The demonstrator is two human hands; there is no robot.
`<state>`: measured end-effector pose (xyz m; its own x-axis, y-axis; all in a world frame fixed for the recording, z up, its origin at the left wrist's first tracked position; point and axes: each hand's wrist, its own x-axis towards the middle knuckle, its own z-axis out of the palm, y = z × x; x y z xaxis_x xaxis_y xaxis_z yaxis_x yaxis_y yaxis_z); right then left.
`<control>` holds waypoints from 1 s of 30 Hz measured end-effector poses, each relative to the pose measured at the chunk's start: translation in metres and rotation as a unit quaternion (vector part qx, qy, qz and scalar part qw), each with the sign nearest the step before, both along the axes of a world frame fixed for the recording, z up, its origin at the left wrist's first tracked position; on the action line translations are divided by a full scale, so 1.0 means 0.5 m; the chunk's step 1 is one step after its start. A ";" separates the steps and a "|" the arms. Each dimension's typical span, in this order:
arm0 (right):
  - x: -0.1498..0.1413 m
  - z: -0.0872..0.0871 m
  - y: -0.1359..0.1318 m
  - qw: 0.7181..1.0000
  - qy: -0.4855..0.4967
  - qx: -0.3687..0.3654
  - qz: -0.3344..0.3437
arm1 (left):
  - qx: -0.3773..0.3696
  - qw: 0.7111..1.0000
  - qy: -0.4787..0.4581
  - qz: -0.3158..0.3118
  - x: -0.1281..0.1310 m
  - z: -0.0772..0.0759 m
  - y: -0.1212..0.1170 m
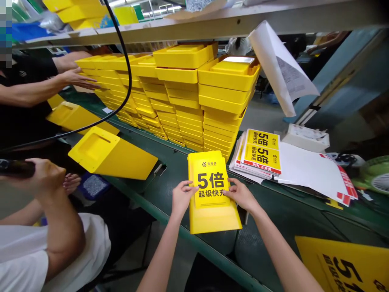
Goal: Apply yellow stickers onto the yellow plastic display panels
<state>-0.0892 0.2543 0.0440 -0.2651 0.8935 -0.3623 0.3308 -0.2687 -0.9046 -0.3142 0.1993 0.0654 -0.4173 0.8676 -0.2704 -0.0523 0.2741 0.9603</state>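
A yellow sticker (209,200) with black lettering lies over the upper part of a yellow plastic casing (214,222) in front of me. My left hand (181,198) pinches the sticker's left edge, thumb on its face. On the opposite side, my right hand (243,195) has its thumb and fingers closed at the right edge. Whether the sticker is fully flat against the casing I cannot tell. The casing rests on the dark green conveyor belt (170,194), its plain lower part facing me.
Stacked yellow casings (182,109) line the belt's far side. Printed sticker sheets (261,152) lie to the right, near a green fan (377,174). Loose casings (112,156) sit left, beside co-workers' arms (60,202). A black cable (129,73) hangs across; another lettered casing (343,259) is at lower right.
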 end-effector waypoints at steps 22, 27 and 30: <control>-0.005 -0.001 0.014 0.997 -0.058 0.041 0.006 | -0.007 1.000 -0.019 0.016 -0.001 -0.042 0.022; -0.007 -0.003 0.017 0.997 -0.061 0.048 -0.010 | -0.013 0.999 -0.024 0.017 -0.002 -0.046 0.025; -0.007 -0.005 0.016 0.997 -0.060 0.047 -0.014 | -0.018 0.999 -0.028 0.018 -0.002 -0.047 0.027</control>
<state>-0.0929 0.2625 0.0414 -0.1991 0.9316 -0.3041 0.4313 -0.1953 -0.8808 -0.3151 0.2126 0.0419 -0.4318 0.8417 -0.3242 -0.1154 0.3050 0.9453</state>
